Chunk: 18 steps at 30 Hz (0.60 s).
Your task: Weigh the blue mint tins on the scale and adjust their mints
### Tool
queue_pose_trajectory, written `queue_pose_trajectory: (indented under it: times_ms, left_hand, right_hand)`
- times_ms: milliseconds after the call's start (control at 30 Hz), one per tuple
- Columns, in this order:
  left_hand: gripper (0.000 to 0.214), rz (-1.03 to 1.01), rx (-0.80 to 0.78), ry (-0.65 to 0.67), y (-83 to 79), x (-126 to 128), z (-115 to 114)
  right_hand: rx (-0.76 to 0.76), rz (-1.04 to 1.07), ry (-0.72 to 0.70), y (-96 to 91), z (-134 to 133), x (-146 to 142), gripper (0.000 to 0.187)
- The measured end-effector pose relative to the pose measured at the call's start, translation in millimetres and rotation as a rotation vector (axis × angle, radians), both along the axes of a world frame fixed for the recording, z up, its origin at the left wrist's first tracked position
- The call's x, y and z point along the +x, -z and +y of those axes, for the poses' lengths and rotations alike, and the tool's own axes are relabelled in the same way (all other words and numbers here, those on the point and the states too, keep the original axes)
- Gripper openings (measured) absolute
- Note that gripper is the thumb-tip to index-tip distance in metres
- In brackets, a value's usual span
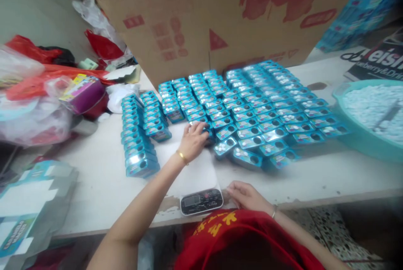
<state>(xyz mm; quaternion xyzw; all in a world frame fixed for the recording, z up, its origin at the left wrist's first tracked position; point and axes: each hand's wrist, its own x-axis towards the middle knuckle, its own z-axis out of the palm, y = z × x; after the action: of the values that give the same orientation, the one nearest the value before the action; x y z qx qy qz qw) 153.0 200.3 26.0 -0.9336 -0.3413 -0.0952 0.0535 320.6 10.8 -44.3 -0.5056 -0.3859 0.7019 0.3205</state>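
In the head view my left hand (pixel 194 137), with a gold bangle at its wrist, reaches over the front of the rows of blue tins (pixel 252 124). Its fingers curl down on one tin, which they mostly cover. Many tins around it have a dark round hole on top, and several carry small white tablets. Below that hand lies a white kitchen scale (pixel 201 202) with a black display panel. My right hand (pixel 247 194) rests by the table's front edge, just right of the scale. Its fingers are loosely curled together, with nothing visible in them.
A turquoise basin (pixel 362 140) full of white tablets and a scoop stands at the right. Behind the tins rises a big cardboard box (pixel 189 18). Plastic bags (pixel 31 119) and a purple package (pixel 86 95) crowd the left; a flattened blue-and-white carton (pixel 31 194) lies in front.
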Motion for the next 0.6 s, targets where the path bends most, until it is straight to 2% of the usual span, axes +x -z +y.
queue_pose_trajectory:
  times_ms: [167,267,333,467,533,600]
  left_hand:
    - [0.021,0.061,-0.029,0.087,-62.1,-26.9,-25.1]
    - [0.022,0.139,-0.098,0.067,-79.6,-39.9,-49.0]
    - [0.020,0.183,-0.178,0.042,-76.0,-43.9,-61.5]
    - [0.014,0.210,-0.294,-0.019,-52.8,-44.0,-73.0]
    - [0.019,0.135,-0.287,-0.016,-45.8,-46.8,-75.3]
    - [0.035,-0.007,-0.245,-0.021,-43.7,-56.6,-80.3]
  right_hand:
    - [-0.003,-0.064,-0.035,-6.8,1.0,2.1,0.061]
    - [0.026,-0.097,-0.057,-7.0,0.3,1.9,0.056]
    - [0.045,-0.115,-0.081,-4.5,-0.7,1.4,0.054]
    - [0.093,-0.195,-0.124,1.3,-2.7,2.1,0.049]
    - [0.111,-0.221,-0.127,2.6,-3.2,4.1,0.046]
    - [0.141,-0.243,-0.138,2.6,-2.9,6.7,0.042]
